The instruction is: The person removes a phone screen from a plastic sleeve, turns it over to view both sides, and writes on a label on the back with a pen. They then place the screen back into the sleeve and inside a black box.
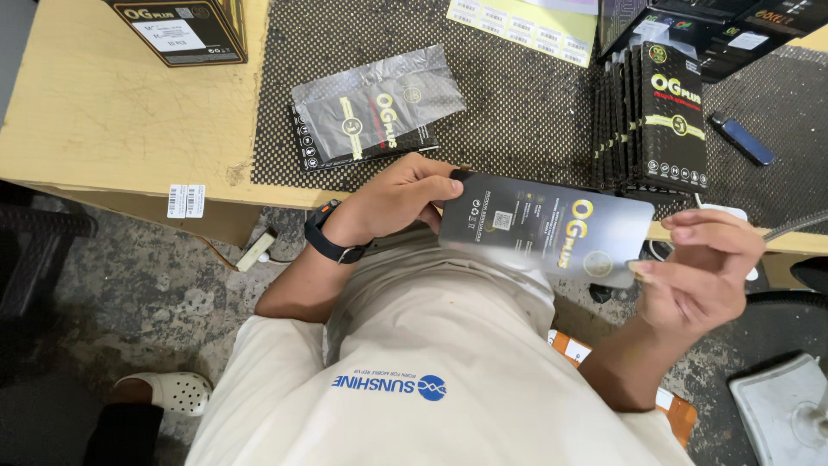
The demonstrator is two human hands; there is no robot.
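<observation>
Both hands hold one flat black package (547, 231) level above the person's lap, just off the near edge of the wooden surface (112, 112). The left hand (398, 200), with a dark watch (332, 237) on its wrist, grips the package's left end, thumb on top and fingers curled under. The right hand (700, 267) pinches the package's right end between thumb and fingertips. On the surface beyond the package lies a dark dotted mat (517, 112). On the mat, behind the package's left end, lies a second black package under a clear plastic sleeve (375, 103). Behind the package's right end stands a row of like black packages (655, 116) on edge, with a small blue device (742, 138) just beside them. A black carton (185, 30) sits far behind, toward the left corner.
</observation>
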